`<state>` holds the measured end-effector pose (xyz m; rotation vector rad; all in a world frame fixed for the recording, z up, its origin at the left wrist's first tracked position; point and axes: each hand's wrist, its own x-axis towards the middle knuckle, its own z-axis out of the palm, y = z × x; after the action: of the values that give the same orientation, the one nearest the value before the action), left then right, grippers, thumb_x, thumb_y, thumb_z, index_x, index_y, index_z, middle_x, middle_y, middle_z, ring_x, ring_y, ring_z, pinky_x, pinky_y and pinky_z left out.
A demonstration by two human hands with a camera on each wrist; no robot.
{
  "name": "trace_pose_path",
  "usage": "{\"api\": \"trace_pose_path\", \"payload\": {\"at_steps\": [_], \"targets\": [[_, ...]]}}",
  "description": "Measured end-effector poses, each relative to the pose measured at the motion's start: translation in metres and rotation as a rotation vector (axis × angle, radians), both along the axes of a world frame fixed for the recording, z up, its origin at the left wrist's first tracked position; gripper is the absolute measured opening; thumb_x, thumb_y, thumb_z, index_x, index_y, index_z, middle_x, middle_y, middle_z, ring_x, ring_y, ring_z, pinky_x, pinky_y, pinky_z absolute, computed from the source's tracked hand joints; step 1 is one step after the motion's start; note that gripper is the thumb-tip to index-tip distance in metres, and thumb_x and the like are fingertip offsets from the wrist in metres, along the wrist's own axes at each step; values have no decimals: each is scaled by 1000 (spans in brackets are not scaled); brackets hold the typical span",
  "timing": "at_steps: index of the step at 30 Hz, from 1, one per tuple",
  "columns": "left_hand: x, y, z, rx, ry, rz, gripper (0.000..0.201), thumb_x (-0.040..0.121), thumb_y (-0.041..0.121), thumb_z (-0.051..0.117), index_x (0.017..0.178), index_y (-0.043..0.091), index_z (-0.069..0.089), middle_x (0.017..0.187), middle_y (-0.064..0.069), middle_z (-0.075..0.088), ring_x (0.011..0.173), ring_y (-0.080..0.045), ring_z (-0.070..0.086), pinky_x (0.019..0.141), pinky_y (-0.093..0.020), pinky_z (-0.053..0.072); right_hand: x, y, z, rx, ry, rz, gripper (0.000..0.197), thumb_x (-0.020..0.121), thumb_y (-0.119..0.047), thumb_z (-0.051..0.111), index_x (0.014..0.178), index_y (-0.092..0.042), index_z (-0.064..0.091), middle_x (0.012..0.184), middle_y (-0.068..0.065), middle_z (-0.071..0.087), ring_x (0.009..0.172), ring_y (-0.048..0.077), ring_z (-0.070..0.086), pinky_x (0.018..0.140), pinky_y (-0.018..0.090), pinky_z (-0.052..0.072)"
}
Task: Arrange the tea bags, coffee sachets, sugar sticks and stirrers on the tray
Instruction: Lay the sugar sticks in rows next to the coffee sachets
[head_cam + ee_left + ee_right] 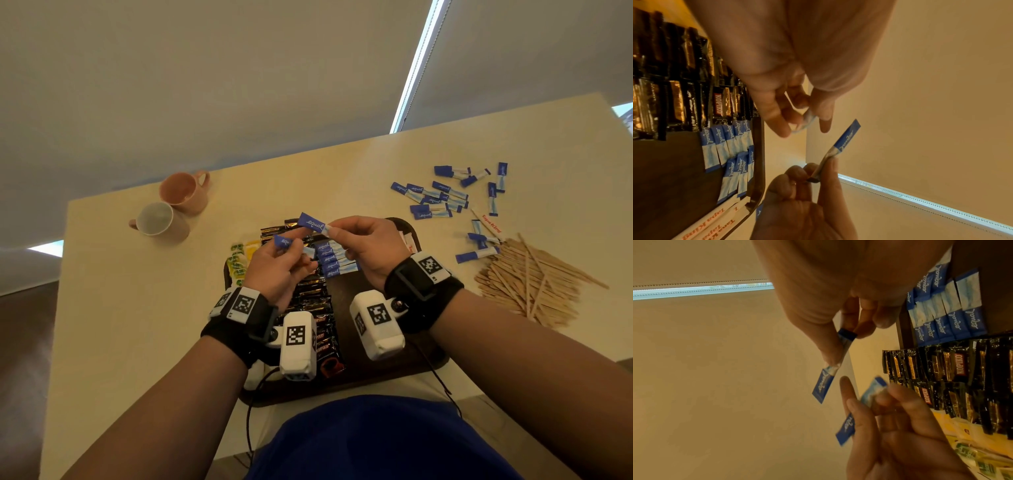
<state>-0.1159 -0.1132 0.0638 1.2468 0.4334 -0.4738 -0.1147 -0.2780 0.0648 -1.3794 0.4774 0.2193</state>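
Both hands hover over the dark brown tray (376, 370). My left hand (297, 247) pinches a blue "equal" sugar stick (283, 241) between thumb and fingers. A second blue sugar stick (311, 222) is pinched at its white end by my right hand (334, 231), just above and to the right of the first. On the tray lie rows of black coffee sachets (315, 301), yellow-green tea bags (239, 260) at the left and a row of sugar sticks (337, 260). In the right wrist view the right hand's stick (823, 386) hangs above the left hand's stick (845, 430).
Several loose blue sugar sticks (442, 195) lie on the table at the back right. A heap of wooden stirrers (527, 281) sits right of the tray. Two cups (181, 190) stand at the back left. White "Tapa King" sticks (715, 227) rest in the tray's corner.
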Motion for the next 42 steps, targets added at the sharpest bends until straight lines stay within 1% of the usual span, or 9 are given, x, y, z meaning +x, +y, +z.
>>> {"api": "trace_pose_path", "payload": {"at_steps": [2,7,12,17,23,28,31,34,42], "targets": [[-1,-1,0,-14,5,-3,18,99,4,55,108,10,69,78,-8,68,75,-16,67,84,-36,61,-1,0,0,11,1,37,11,83,-10,76,93,-6,74,88,15,69,68,16,54,55,22,43],[-4,-1,-1,31,-3,-89,14,91,-3,64,102,3,69,81,-12,73,73,-19,72,75,-31,63,1,-8,4,-68,-29,160,8,82,-6,76,89,-6,72,82,8,71,65,9,66,57,17,49],[-3,-1,-2,54,37,-142,22,85,-4,69,105,2,67,92,-13,75,79,-21,74,73,-29,62,1,-15,2,-80,4,314,3,81,-10,77,83,-12,74,94,17,73,94,39,70,82,51,59],[-2,0,-2,31,45,-153,23,86,5,71,108,7,68,91,-14,74,82,-25,74,72,-31,63,1,-17,3,-152,-38,354,10,79,-14,80,86,-9,75,94,16,71,82,30,73,65,35,61],[5,-8,-9,134,11,-118,15,89,6,70,104,5,72,88,-17,75,75,-22,74,65,-26,61,4,-24,-4,-84,-3,322,12,81,-3,76,93,-2,73,93,21,72,83,34,73,69,32,62],[14,-15,-10,221,-22,-147,21,91,13,71,111,17,67,99,-6,76,82,-18,74,69,-36,62,22,-48,-8,-61,129,169,14,81,2,74,94,3,72,95,20,73,85,29,73,68,25,61],[17,-11,-13,251,-11,-126,15,94,16,68,108,20,67,104,-5,75,86,-18,72,73,-36,61,36,-78,-24,-325,165,167,14,80,-6,79,93,-7,75,91,13,75,85,27,73,66,24,60],[16,-6,-16,287,-13,-164,11,94,15,66,104,20,69,105,-6,75,85,-17,70,71,-31,59,40,-95,-50,-678,214,353,12,81,-21,80,92,-19,76,85,-2,73,77,9,67,60,18,49],[12,1,-23,320,18,-217,13,96,12,63,105,17,70,103,-6,75,85,-17,70,69,-29,57,48,-71,-87,-812,197,505,11,80,-30,81,89,-25,77,79,-11,67,73,5,59,59,18,41]]}}
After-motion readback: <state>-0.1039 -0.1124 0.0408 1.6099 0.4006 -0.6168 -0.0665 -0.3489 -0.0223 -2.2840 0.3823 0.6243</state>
